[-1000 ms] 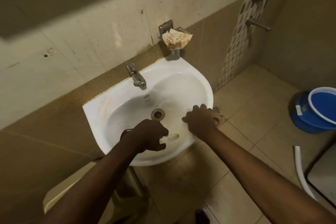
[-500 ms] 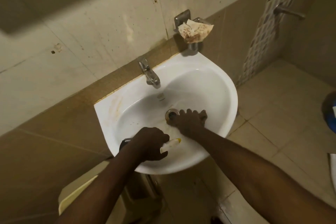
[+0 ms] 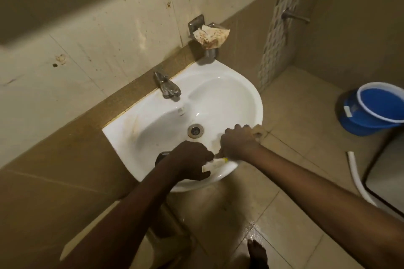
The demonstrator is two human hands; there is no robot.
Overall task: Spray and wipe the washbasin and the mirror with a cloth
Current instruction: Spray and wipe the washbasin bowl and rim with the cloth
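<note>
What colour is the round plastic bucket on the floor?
The round plastic bucket is bright blue with a paler rim, seen in the head view, the only view here.

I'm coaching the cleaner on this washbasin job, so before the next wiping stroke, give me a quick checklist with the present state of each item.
1. Cloth under the right hand, on the washbasin rim: ok.
2. Spray bottle gripped in the left hand: ok.
3. Nozzle aimed into the bowl: cannot tell, the hand hides it.
4. Brownish stains on the basin's left side gone: not ok, they still show.
5. Drain unblocked: ok.
6. Floor dry underfoot: not ok, it shines wet.
</note>
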